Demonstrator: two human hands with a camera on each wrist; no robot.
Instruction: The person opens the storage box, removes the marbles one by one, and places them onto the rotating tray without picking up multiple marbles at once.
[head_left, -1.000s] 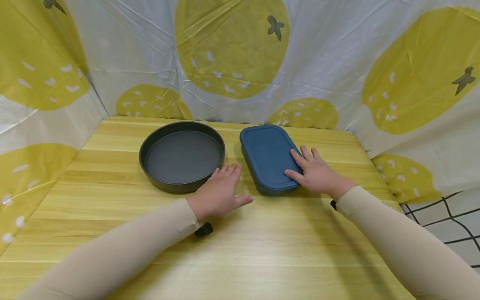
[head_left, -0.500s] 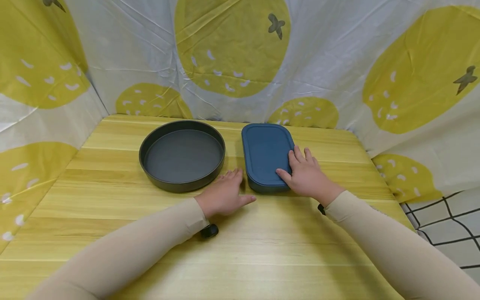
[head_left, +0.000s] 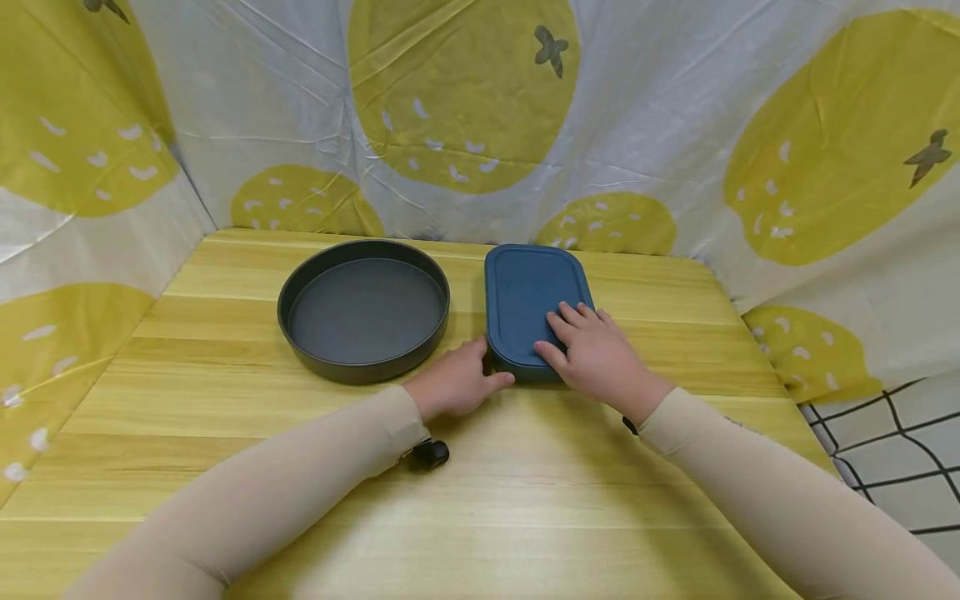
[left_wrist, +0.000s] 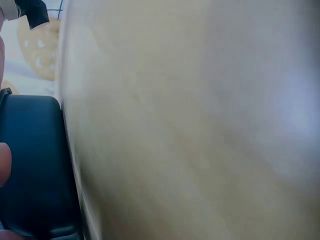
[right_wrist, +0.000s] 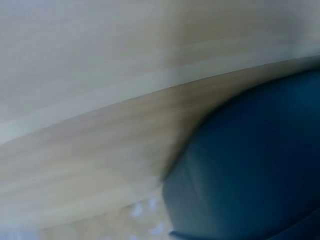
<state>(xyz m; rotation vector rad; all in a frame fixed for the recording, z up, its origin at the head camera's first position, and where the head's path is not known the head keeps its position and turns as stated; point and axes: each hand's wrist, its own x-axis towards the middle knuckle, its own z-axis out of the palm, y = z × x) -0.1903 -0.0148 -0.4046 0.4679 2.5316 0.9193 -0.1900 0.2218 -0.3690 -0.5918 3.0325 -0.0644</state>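
R hand [head_left: 603,358] on blue box [head_left: 528,292]; L hand [head_left: 457,379] at near-L corner.

In wrist views, container [right_wrist: 255,165] cropped, tabletop [left_wrist: 185,120] blurred

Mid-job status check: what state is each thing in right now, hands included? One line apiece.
Blue container: upright on the table, closed.
Lid: on; no gap shows in the head view.
Dark round pan: upright, open-topped, empty.
Left hand: at the container's near left corner; fingertips partly hidden, grip unclear.
Right hand: resting on the lid's right side, fingers extended.
Patterned curtain: hanging, creased.
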